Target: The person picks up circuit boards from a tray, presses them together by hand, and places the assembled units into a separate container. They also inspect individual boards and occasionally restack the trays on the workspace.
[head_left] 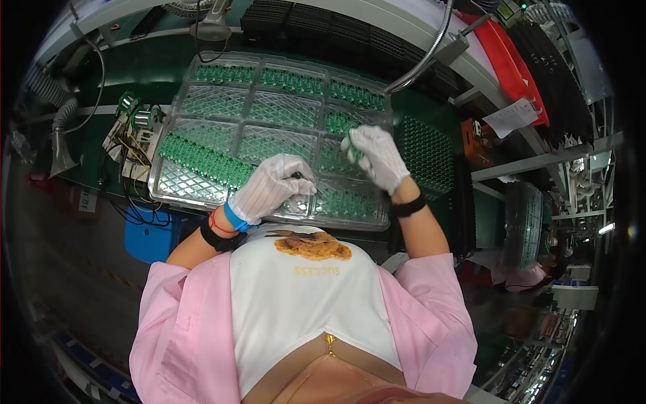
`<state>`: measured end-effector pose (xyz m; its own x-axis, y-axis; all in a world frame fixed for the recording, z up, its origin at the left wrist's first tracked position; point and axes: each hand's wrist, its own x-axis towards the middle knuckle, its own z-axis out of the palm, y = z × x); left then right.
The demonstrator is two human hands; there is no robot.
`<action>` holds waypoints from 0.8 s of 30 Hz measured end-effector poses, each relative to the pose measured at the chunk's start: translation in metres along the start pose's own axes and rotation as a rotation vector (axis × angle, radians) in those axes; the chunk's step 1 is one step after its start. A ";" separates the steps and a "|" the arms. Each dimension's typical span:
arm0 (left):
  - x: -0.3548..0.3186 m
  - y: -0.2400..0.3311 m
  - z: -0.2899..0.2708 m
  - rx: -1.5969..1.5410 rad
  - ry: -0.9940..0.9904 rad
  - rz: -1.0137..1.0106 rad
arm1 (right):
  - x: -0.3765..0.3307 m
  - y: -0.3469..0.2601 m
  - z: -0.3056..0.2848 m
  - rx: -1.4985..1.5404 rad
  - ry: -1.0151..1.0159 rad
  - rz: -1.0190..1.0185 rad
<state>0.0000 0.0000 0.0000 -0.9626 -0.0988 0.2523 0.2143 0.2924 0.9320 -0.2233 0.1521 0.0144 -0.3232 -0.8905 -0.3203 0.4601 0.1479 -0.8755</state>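
Note:
A clear plastic tray (235, 122) with a grid of compartments lies in front of me, with rows of small green circuit boards (202, 159) in several of them. My left hand (272, 187), in a white glove, is over the tray's near middle. Its fingers are closed together by a small dark thing, too small to name. My right hand (378, 156), also gloved, is over the right-hand compartments. It pinches a small green circuit board (352, 147), partly hidden by the fingers. More green boards (340, 122) sit just beyond that hand.
A black rack of green parts (424, 153) stands right of the tray. Left of it are a wired fixture (138, 128) and a hose nozzle (62, 151). A metal flexible pipe (437, 47) hangs at the upper right. A blue stool (149, 236) is below the bench edge.

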 end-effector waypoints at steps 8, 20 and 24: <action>0.000 -0.005 -0.003 0.095 0.262 -0.027 | 0.072 0.012 -0.068 -0.871 0.647 -0.005; -0.001 0.013 -0.017 -0.305 0.444 -0.339 | 0.025 -0.019 0.024 -1.097 0.392 -0.181; 0.015 0.002 -0.006 -0.390 0.321 -0.266 | 0.002 0.015 0.083 -0.797 -0.010 -0.413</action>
<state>-0.0133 -0.0062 0.0073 -0.9061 -0.4230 0.0050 0.0750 -0.1489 0.9860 -0.1480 0.1169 0.0308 -0.3266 -0.9421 0.0761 -0.4028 0.0659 -0.9129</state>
